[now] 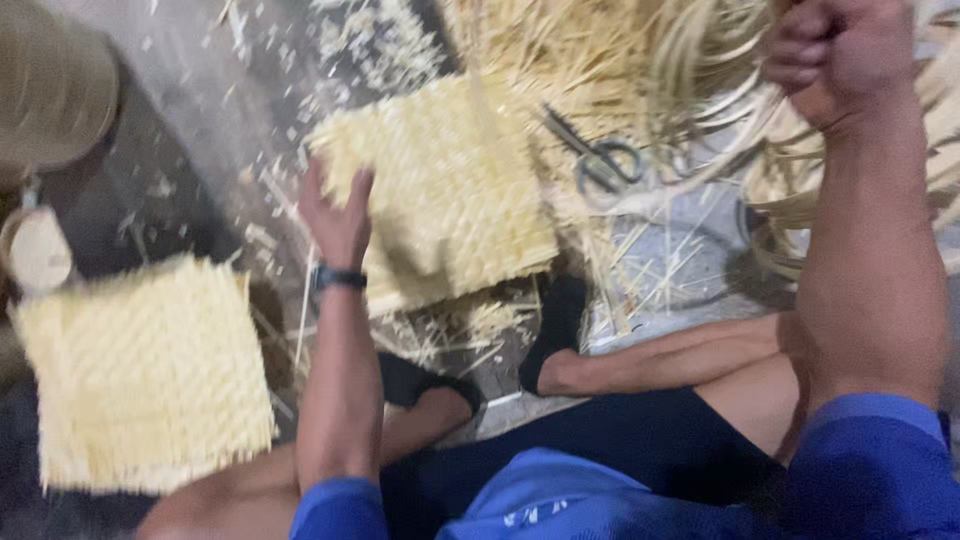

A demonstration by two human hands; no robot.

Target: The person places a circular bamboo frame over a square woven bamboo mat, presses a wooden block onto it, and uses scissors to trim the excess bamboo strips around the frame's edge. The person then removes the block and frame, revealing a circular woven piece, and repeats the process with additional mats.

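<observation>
A pale, square woven mat lies flat on the floor, touched at its left edge. Loose pale strips are gripped at the far right.

I count two square pale-yellow woven straw mats: one just left of my one pair of grey metal scissors, the other farther left of them.

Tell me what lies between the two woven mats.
In the head view, the left hand and its forearm, between the near woven mat and the far woven mat.
</observation>
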